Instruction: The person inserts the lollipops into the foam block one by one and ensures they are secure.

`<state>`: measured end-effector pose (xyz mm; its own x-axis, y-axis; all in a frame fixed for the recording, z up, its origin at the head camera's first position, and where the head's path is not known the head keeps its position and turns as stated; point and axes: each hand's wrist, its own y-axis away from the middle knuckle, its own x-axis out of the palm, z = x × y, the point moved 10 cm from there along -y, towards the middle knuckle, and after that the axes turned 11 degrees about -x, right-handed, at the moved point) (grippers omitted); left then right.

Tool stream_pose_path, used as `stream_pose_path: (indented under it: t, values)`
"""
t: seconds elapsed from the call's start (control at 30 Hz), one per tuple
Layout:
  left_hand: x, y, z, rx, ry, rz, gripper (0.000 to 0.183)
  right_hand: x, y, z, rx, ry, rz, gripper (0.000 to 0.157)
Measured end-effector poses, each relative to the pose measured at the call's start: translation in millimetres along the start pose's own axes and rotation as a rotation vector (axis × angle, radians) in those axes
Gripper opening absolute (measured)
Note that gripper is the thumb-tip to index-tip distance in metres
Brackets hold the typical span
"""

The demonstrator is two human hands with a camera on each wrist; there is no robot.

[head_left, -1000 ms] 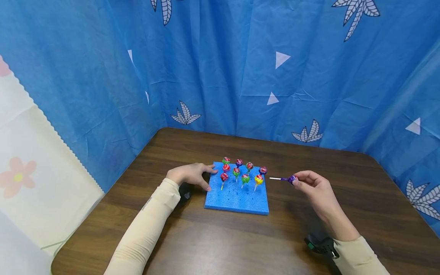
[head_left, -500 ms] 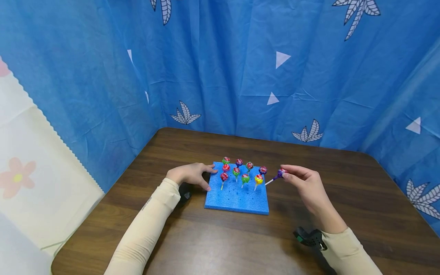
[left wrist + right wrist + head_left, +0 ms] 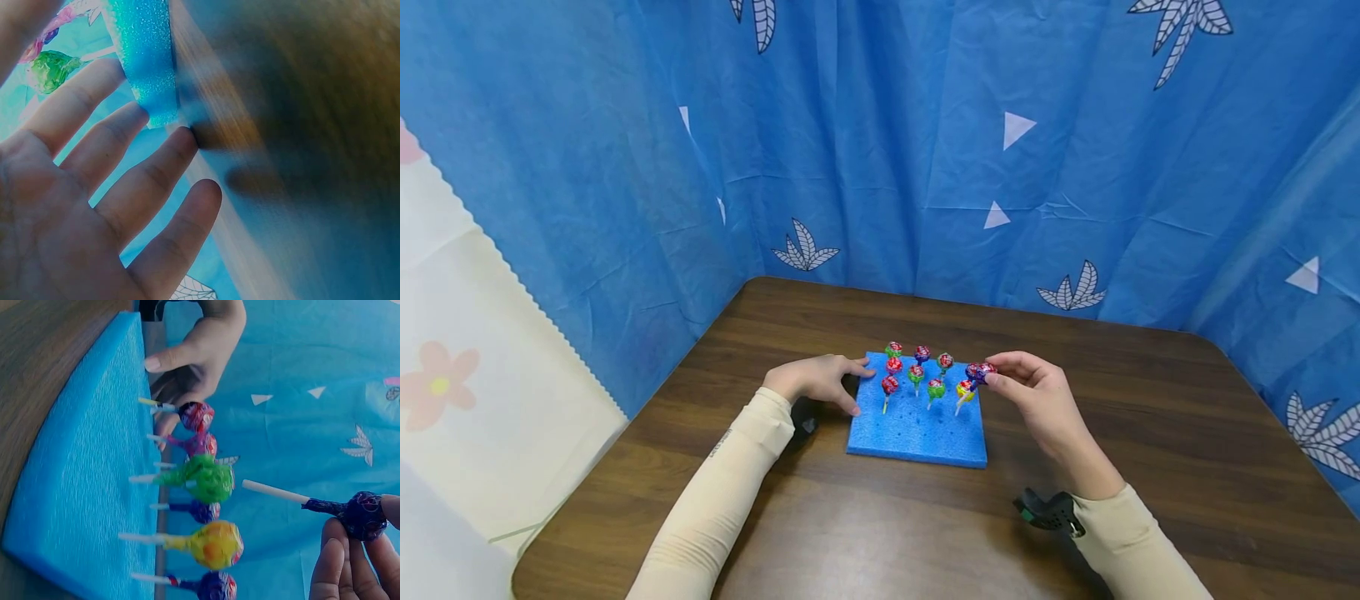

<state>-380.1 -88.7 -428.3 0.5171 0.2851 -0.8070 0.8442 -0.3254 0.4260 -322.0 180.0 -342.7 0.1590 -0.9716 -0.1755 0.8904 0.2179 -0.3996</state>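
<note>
A blue foam board [image 3: 917, 437] lies flat on the table, with several wrapped lollipops standing in it on their sticks. My right hand [image 3: 1041, 404] pinches a purple lollipop [image 3: 365, 515] by its wrapped head, above the board's right side. Its white stick points at the board in the right wrist view, the tip apart from the foam. Nearest to it stand a yellow lollipop [image 3: 215, 545], another purple lollipop [image 3: 217, 587] and a green lollipop [image 3: 209, 480]. My left hand [image 3: 820, 380] rests with spread fingers against the board's left edge; extended fingers [image 3: 169, 159] show in the left wrist view.
The brown wooden table [image 3: 850, 525] reaches back to a blue patterned curtain [image 3: 880, 150]. Small holes dot the front part of the foam board. A black wrist device [image 3: 1048, 510] sits at the right sleeve. A pale flowered cloth [image 3: 482, 467] hangs at the left.
My right hand has moved left with the purple lollipop, from beside the board to over its right edge. The lollipop's stick has tilted from level to downward. My left hand has stayed put.
</note>
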Motion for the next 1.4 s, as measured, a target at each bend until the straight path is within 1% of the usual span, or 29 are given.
stream_pose_path:
  t: [0.1, 0.2, 0.47, 0.73, 0.93, 1.17, 1.27, 1.4]
  values:
    - [0.0, -0.7, -0.4, 0.004, -0.001, -0.001, 0.073, 8.1, -2, -2, 0.006, 0.014, 0.020, 0.036]
    - [0.0, -1.3, -0.9, 0.010, 0.001, -0.003, 0.073, 16.1, -3, -4, 0.015, 0.029, 0.041, 0.038]
    - [1.9, -2.1, -1.3, 0.019, 0.020, 0.004, 0.072, 35.7, -5, -12, 0.045, 0.051, 0.072, 0.036]
    - [2.5, -3.2, -0.9, 0.010, 0.013, 0.002, 0.073, 52.7, -3, -23, 0.066, 0.082, 0.105, 0.036]
    - [2.2, -3.2, -1.0, 0.006, 0.020, -0.001, 0.073, 61.0, -1, -31, 0.085, 0.140, 0.126, 0.034]
    - [2.9, -2.3, -0.4, 0.007, 0.016, -0.003, 0.073, 68.5, 1, -40, 0.117, 0.150, 0.135, 0.030]
    - [2.5, -1.7, -0.4, 0.006, 0.016, -0.005, 0.073, 70.3, 1, -42, 0.115, 0.160, 0.144, 0.030]
    - [2.0, -0.8, -0.7, 0.004, 0.018, -0.006, 0.073, 70.9, 2, -43, 0.122, 0.174, 0.137, 0.030]
